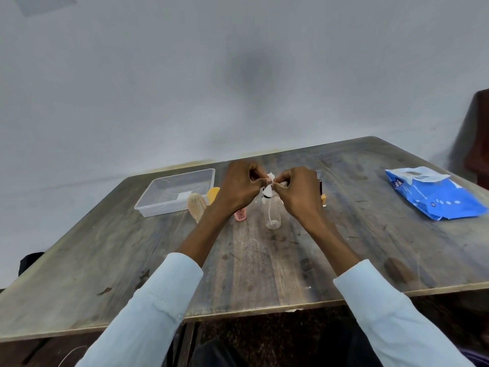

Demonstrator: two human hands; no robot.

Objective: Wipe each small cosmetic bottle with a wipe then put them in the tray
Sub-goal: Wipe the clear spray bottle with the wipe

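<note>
- Clear tray (148, 205) sits left on the worktop (264, 260), holding no bottles.
- Your left hand (238, 186) and right hand (299, 189) both pinch the wipe (268, 190) above the clear bottle (272, 213).
- Tugging unevenly could tear it, or knock that bottle over.

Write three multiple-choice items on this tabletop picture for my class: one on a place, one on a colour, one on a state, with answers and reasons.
1. Where does the wipes pack lie on the table?
A. far right
B. inside the tray
C. near edge

2. What colour is the small bottle under the left hand?
A. green
B. pink
C. black

3. What is the state of the tray?
A. holds three bottles
B. upside down
C. holds no bottles

Answers: 1 A, it lies at the right, apart from everything. 2 B, its body shows pink. 3 C, the bottles stand outside it while both hands, with the right hand, pinch the wipe.
</note>
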